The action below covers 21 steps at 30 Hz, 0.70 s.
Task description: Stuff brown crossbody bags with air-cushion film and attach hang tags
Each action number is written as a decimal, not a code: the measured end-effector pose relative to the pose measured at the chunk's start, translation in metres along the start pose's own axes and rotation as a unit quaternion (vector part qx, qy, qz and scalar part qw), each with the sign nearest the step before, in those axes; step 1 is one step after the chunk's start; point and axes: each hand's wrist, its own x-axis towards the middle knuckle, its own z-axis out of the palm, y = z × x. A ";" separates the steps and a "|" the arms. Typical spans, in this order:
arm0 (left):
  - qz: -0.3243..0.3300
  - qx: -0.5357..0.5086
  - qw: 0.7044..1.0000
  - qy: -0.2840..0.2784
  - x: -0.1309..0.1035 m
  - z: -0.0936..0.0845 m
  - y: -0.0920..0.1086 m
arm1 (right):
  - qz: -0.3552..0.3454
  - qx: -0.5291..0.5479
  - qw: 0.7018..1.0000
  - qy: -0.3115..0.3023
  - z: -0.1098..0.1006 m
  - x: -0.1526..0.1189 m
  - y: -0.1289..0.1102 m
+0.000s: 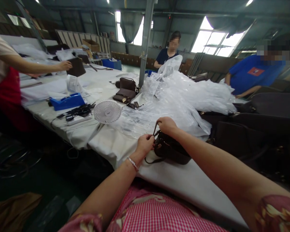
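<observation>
A dark brown handbag (177,151) lies at the near edge of the white-covered table (198,180). Its thin strap (155,128) runs up between my hands, and a loop of it hangs at the bag's left side. My left hand (145,143) is closed on the lower part of the strap, beside the bag's metal fitting. Above the bag, my right hand (168,125) pinches the strap higher up. My right forearm hides part of the bag.
Clear plastic bags (181,93) are heaped behind the handbag. A white fan (107,111), a blue tape dispenser (67,101), black tags (81,110) and another brown handbag (125,90) stand to the left. Dark bags (232,138) pile at right. Several co-workers surround the table; a metal post (145,42) rises behind.
</observation>
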 end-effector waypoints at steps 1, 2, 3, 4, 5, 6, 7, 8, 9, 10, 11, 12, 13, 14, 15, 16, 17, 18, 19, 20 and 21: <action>-0.004 0.001 1.000 -0.005 -0.001 0.000 -0.001 | 0.020 0.002 1.000 0.001 -0.001 0.001 0.004; -0.007 0.000 1.000 -0.007 -0.002 0.001 -0.002 | 0.032 0.006 0.999 0.004 -0.002 0.001 0.006; -0.009 -0.002 1.000 -0.007 -0.002 0.001 -0.003 | 0.026 0.008 1.000 0.010 -0.004 -0.001 0.007; -0.007 -0.004 1.000 -0.005 -0.001 0.002 -0.002 | 0.000 0.004 1.000 0.015 -0.005 -0.004 0.006; -0.003 -0.007 1.000 -0.001 0.000 0.002 -0.002 | -0.046 -0.006 0.999 0.020 -0.007 -0.007 0.003; 0.004 -0.008 1.000 0.003 0.001 0.002 -0.001 | -0.105 -0.018 0.994 0.022 -0.009 -0.011 0.000; 0.011 -0.009 1.000 0.005 0.003 0.002 -0.001 | -0.164 -0.028 0.986 0.020 -0.011 -0.015 -0.005; 0.018 -0.008 1.000 0.006 0.004 0.002 0.000 | -0.211 -0.032 0.977 0.011 -0.012 -0.017 -0.009; 0.023 -0.008 1.000 0.006 0.004 0.002 0.000 | -0.235 -0.029 0.972 -0.002 -0.012 -0.019 -0.013; 0.026 -0.008 1.000 0.005 0.004 0.001 0.001 | -0.236 -0.017 0.971 -0.016 -0.012 -0.020 -0.016; 0.027 -0.008 1.000 0.004 0.004 0.001 0.001 | -0.224 -0.004 0.974 -0.027 -0.011 -0.021 -0.018; 0.025 -0.010 1.000 0.003 0.003 0.000 0.001 | -0.205 0.008 0.978 -0.035 -0.009 -0.020 -0.019; 0.023 -0.011 1.000 0.004 0.001 0.000 0.002 | -0.184 0.018 0.982 -0.037 -0.007 -0.019 -0.019; 0.019 -0.012 1.000 0.006 0.000 -0.001 0.002 | -0.161 0.025 0.986 -0.032 -0.005 -0.017 -0.018; 0.015 -0.013 1.000 0.008 -0.002 -0.001 0.003 | -0.135 0.032 0.990 -0.019 -0.002 -0.015 -0.015; 0.011 -0.013 1.000 0.010 -0.004 -0.001 0.003 | -0.104 0.043 0.994 -0.005 0.001 -0.012 -0.012; 0.007 -0.013 1.000 0.010 -0.006 -0.001 0.003 | -0.067 0.054 0.996 0.011 0.003 -0.008 -0.008; 0.002 -0.013 1.000 0.008 -0.008 0.000 0.003 | -0.030 0.068 0.997 0.027 0.006 -0.004 -0.004; -0.002 -0.013 1.000 0.003 -0.011 0.000 0.002 | 0.004 0.083 0.996 0.042 0.007 0.000 0.001; -0.007 -0.013 1.000 -0.002 -0.014 0.002 0.001 | 0.034 0.099 0.993 0.055 0.009 0.004 0.006; -0.012 -0.015 1.000 -0.007 -0.017 0.003 -0.001 | 0.058 0.115 0.989 0.066 0.009 0.007 0.010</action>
